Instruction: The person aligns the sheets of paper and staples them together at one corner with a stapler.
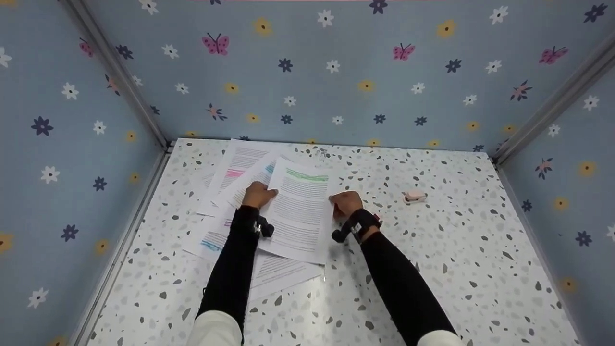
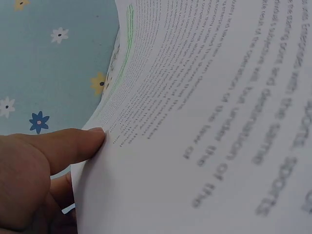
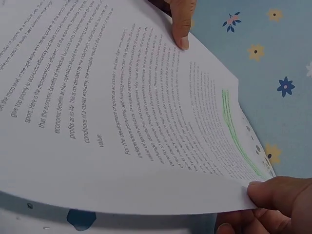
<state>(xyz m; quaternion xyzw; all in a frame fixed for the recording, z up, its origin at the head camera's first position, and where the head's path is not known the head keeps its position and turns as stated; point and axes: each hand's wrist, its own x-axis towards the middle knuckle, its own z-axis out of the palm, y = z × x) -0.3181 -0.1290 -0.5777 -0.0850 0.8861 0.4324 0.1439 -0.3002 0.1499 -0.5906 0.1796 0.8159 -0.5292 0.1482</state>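
A printed sheet of paper [image 1: 300, 211] with green highlighter lines near its top is held up between both hands. My left hand [image 1: 259, 194] pinches its left edge, thumb on the printed face and fingers behind, as the left wrist view shows. On the opposite edge my right hand [image 1: 347, 203] pinches the sheet the same way; in the right wrist view the right thumb [image 3: 273, 192] lies over the margin. The sheet bows between the hands. Beneath and to its left, several other printed sheets [image 1: 240, 158] lie fanned out, with pink and blue highlighting on some.
A small pale pink stapler [image 1: 414, 196] lies on the speckled table [image 1: 461, 259] to the right of my right hand. Blue flowered panels [image 1: 307, 72] stand behind the table and along both sides. A small clear item [image 1: 322, 154] lies near the back edge.
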